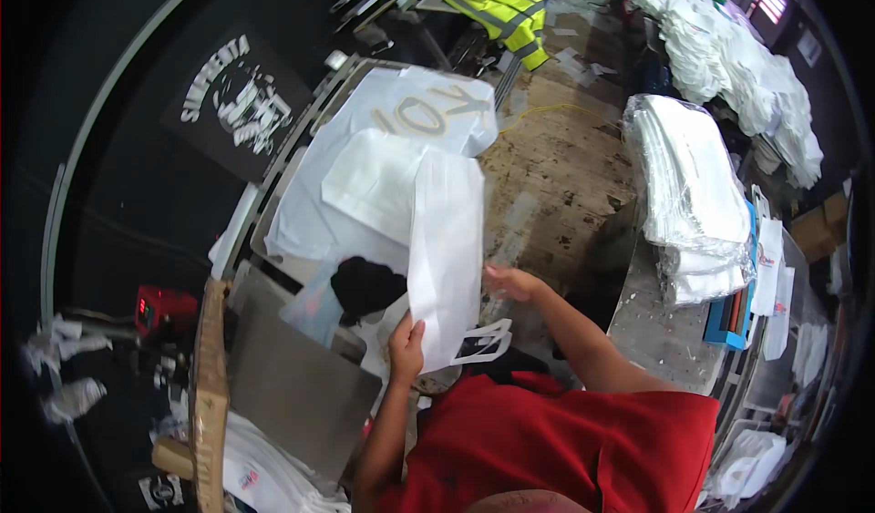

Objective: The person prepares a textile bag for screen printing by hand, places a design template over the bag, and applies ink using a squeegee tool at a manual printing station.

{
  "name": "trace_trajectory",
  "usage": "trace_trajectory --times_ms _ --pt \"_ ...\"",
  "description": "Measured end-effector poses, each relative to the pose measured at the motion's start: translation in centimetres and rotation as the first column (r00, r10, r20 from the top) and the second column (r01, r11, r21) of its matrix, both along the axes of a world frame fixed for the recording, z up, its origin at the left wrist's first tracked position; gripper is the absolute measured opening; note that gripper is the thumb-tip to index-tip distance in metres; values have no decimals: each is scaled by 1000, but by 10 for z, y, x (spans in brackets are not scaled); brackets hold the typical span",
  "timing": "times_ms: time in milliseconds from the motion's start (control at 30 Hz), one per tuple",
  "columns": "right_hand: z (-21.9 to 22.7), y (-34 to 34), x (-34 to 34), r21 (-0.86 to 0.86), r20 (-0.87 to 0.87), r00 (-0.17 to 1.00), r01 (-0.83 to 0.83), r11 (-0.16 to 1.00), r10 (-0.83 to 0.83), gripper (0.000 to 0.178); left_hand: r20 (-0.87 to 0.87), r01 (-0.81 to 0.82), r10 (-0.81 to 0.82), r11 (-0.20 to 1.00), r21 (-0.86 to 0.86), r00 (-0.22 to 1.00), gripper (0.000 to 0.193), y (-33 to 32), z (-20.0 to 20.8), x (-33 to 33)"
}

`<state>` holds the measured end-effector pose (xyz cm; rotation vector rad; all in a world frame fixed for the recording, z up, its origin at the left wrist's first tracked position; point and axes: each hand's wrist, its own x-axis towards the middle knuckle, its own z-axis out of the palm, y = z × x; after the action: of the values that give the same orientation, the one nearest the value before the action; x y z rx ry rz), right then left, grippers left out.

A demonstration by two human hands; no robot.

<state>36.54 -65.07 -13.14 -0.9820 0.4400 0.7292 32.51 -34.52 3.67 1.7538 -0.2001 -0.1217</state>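
Observation:
A flat white cloth bag [447,240] is held up in front of me, its loop handle [488,342] hanging at the near end. My left hand [406,349] grips its near left edge, thumb on top. My right hand [512,283] is beside the bag's right edge, fingers stretched out and holding nothing; whether the fingertips touch the bag cannot be told. Beyond, another white bag [369,180] lies on a pale cloth [296,217] with large printed letters. A black bundle [366,287] sits just left of the held bag.
Plastic-wrapped white stacks [688,180] lie on the right-hand metal table [652,335], beside a blue tray [726,331]. White cloth is heaped [729,66] at far right. Yellow reflective vests [501,16] lie at the back. A grey metal plate [296,372] and cardboard edge [211,385] are at left.

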Motion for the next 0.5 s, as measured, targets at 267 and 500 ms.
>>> trace_trajectory --times_ms 267,500 --pt "60 136 -8 -184 235 948 -173 967 215 18 97 -529 520 836 144 849 23 162 -18 -136" --pt "119 299 -76 -586 461 707 -211 782 536 16 -281 -766 767 627 141 577 24 299 -40 -261"
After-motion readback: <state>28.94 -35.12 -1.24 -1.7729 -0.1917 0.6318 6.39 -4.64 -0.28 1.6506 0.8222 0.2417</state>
